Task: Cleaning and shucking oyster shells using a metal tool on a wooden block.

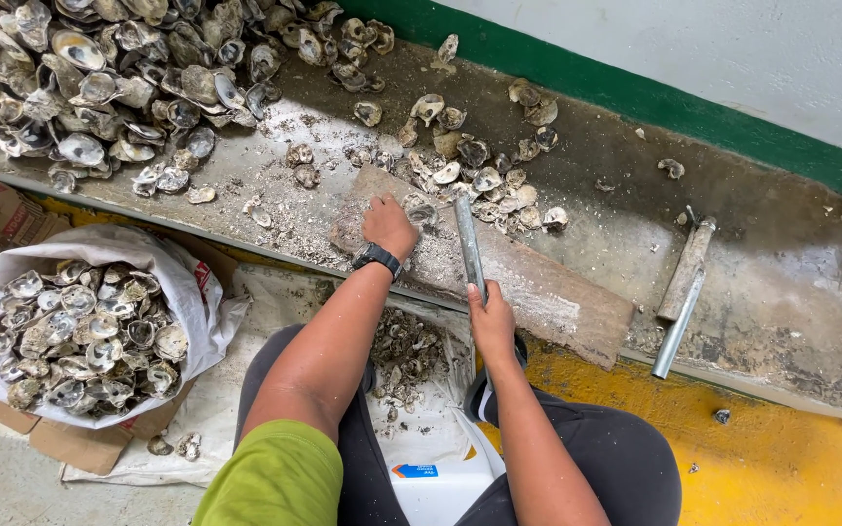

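Right hand (491, 321): clenched around metal rod (469, 244), rod tip over wooden board (538, 287). Left hand (389, 224): grasping oyster shell (420, 209) on the board. Shell heap (119, 88) on surface (782, 292); white sack (197, 292) of shells at left.

A great heap of empty oyster shells (119, 88) covers the far left of the concrete bench (791, 302), with a looser scatter of shells (484, 161) toward its middle. A spare metal pipe (679, 307) lies well to the right on the bench. A green painted band (635, 97) runs under the white wall (733, 49). On the floor at left stands a white sack (202, 312) full of shells, resting on flattened cardboard (70, 443). The bench's front edge is yellow (782, 458).
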